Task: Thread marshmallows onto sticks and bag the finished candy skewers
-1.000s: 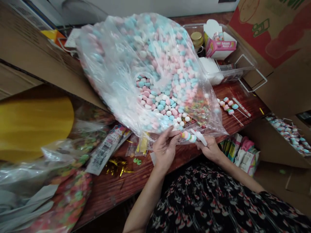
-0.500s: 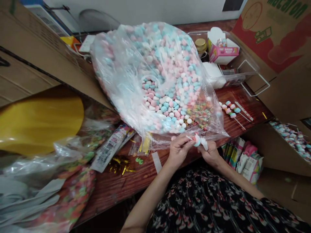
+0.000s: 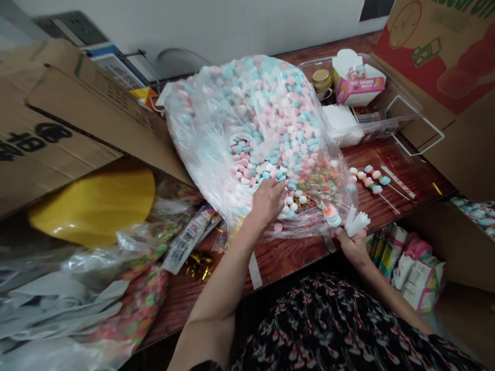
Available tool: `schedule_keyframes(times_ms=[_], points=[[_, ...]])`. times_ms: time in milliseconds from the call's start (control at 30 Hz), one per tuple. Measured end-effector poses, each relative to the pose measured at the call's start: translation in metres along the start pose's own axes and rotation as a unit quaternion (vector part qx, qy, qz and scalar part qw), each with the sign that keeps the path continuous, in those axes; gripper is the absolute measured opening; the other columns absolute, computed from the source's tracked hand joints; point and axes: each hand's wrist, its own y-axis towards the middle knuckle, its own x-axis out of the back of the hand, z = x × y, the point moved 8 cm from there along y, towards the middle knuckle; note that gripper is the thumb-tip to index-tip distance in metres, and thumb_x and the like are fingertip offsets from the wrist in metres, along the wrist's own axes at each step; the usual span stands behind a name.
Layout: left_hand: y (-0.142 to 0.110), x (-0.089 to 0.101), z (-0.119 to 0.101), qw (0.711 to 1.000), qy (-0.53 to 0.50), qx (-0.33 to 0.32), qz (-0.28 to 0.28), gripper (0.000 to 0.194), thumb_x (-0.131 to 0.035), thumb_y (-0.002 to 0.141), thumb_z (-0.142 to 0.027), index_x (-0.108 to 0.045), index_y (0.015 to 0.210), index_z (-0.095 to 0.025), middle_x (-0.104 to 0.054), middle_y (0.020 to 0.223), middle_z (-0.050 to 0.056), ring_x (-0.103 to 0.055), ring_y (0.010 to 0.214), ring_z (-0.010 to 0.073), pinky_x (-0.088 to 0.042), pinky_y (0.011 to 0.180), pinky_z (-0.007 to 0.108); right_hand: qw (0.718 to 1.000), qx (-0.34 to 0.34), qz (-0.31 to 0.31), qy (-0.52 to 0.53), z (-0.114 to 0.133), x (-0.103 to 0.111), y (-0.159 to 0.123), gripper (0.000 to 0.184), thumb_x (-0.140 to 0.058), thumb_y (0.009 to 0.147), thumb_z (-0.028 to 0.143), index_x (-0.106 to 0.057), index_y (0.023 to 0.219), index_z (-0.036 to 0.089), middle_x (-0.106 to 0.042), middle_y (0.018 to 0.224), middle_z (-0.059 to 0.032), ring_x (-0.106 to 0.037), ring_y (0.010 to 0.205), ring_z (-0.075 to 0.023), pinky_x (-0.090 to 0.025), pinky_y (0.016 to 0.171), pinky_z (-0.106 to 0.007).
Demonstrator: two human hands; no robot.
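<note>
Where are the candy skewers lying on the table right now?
In the head view, the candy skewers lie at the right on the wooden table, just right of the big clear candy bag and above and beyond the right hand.

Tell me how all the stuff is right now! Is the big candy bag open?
Candy bag: open, full of pastel candies.
Left hand: reaching in among the candies.
Right hand: holding something.
White frilled piece: gripped, sticking up.
Candy sticks: lying on the table, candies threaded on.
Jar: gold lid on.
Pink box: top open.
</note>
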Motion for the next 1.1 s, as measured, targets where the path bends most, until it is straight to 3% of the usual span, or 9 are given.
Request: schedule_keyframes(times_ms=[100,267,433,567,733,833,900,1000,1100], points=[[0.001,-0.016,-0.006,0.999,0.027,0.024,0.013,0.026,-0.058,0.09,-0.035,-0.069,0.108,-0.019,-0.068,0.093,0.011,-0.061,0.094,0.0254,-0.046,0.079,0.034,1.0,-0.005,0.017,0.008,-0.002,-0.004,-0.003,0.027,-0.058,0.088,0.029,-0.061,0.063,0.017,-0.056,0.056,0.0021,-0.048,0.051,-0.0102,-0.039,0.05,-0.023],[-0.006,-0.022,0.001,0.996,-0.072,0.05,-0.027,0.015,-0.056,0.087,-0.02,-0.071,0.086,-0.018,-0.07,0.084,0.008,-0.064,0.086,0.0212,-0.048,0.081,0.032,1.0,-0.003,0.022,0.007,-0.005,0.001,-0.001,0.027,-0.058,0.088,0.029,-0.062,0.063,0.017,-0.055,0.056,0.0021,-0.048,0.05,-0.0101,-0.04,0.05,-0.023],[-0.02,0.02,0.054,0.958,-0.192,0.141,-0.16,0.028,-0.059,0.085,-0.029,-0.071,0.107,-0.016,-0.073,0.092,0.005,-0.066,0.081,0.0179,-0.052,0.076,0.029,1.0,-0.006,0.01,0.002,-0.011,0.009,0.0,0.028,-0.059,0.087,0.03,-0.062,0.063,0.017,-0.057,0.058,0.0014,-0.052,0.054,-0.011,-0.042,0.055,-0.024],[-0.014,0.056,0.088,0.955,-0.169,0.151,-0.191,0.029,-0.06,0.083,-0.03,-0.073,0.105,-0.015,-0.073,0.096,0.007,-0.067,0.088,0.019,-0.053,0.081,0.03,1.0,-0.012,0.017,0.004,-0.01,0.006,0.0,0.029,-0.059,0.088,0.031,-0.061,0.062,0.017,-0.056,0.057,0.0015,-0.05,0.053,-0.0109,-0.04,0.054,-0.024],[0.002,0.076,0.113,0.943,-0.186,0.189,-0.2,0.027,-0.063,0.078,-0.029,-0.074,0.098,-0.015,-0.072,0.091,0.006,-0.065,0.083,0.0179,-0.052,0.077,0.029,1.0,0.007,0.026,0.008,0.0,-0.003,0.001,0.028,-0.058,0.089,0.03,-0.061,0.064,0.018,-0.055,0.058,0.0014,-0.049,0.054,-0.0114,-0.041,0.054,-0.024],[0.016,0.064,0.109,0.922,-0.287,0.207,-0.158,0.028,-0.065,0.075,-0.033,-0.073,0.094,-0.014,-0.07,0.082,0.004,-0.06,0.072,0.0151,-0.049,0.065,0.026,0.999,0.009,0.031,0.002,0.0,-0.005,0.002,0.029,-0.058,0.089,0.031,-0.06,0.063,0.018,-0.056,0.057,0.0013,-0.049,0.053,-0.0117,-0.042,0.053,-0.025],[0.025,0.052,0.097,0.927,-0.309,0.189,-0.1,0.024,-0.065,0.073,-0.032,-0.073,0.086,-0.014,-0.067,0.073,0.002,-0.057,0.065,0.0136,-0.046,0.061,0.025,1.0,0.008,0.03,-0.001,-0.002,-0.005,0.002,0.029,-0.058,0.088,0.031,-0.06,0.062,0.018,-0.055,0.056,0.0016,-0.049,0.051,-0.0114,-0.041,0.051,-0.024],[0.028,0.046,0.092,0.954,-0.231,0.178,-0.07,0.017,-0.061,0.071,-0.027,-0.072,0.075,-0.015,-0.062,0.064,0.001,-0.054,0.063,0.0138,-0.042,0.06,0.025,1.0,0.011,0.02,-0.004,-0.002,-0.003,0.002,0.027,-0.059,0.087,0.029,-0.061,0.063,0.018,-0.056,0.057,0.0015,-0.05,0.051,-0.0114,-0.042,0.051,-0.024],[0.018,0.047,0.109,0.962,-0.169,0.206,-0.062,0.019,-0.06,0.07,-0.028,-0.073,0.073,-0.015,-0.06,0.061,0.0,-0.054,0.062,0.0143,-0.04,0.059,0.025,1.0,0.014,0.017,-0.003,-0.002,-0.001,0.0,0.027,-0.058,0.087,0.029,-0.061,0.063,0.018,-0.057,0.058,0.0011,-0.051,0.053,-0.0119,-0.044,0.054,-0.024]])
